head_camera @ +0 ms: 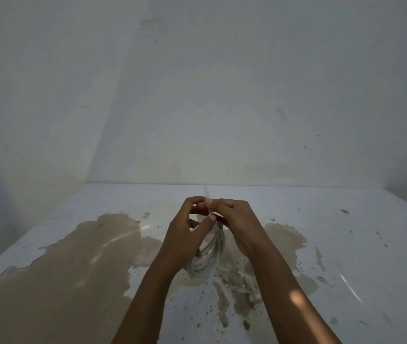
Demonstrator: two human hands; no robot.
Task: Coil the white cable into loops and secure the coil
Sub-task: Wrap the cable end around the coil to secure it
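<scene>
I am holding the white cable up between both hands, just above the surface, near the middle of the scene. My left hand is curled around the left side of the coil, with the thumb pressing across toward the top of the bundle, so it is closed on the loops. My right hand is pinching the cable's free end between fingertip and thumb at the top of the coil, and that short length is standing nearly upright between my two hands. Whether there is a plug on that end I cannot tell, because it is blurred and partly hidden by my fingers.

As I judge it, the looping is done or nearly done: several turns are hanging together below my hands in one tidy oval bundle, and I am seeing no loose length trailing across the surface. What is left is the securing. The free end appears to be going around or through the top of the loops, but I am not seeing a finished wrap or knot, so I am counting the coil as not yet fastened.

Beyond my hands, the white surface is showing large brown patches where its coating has peeled, to the left and under my arms. A plain pale wall is rising at the far edge.
</scene>
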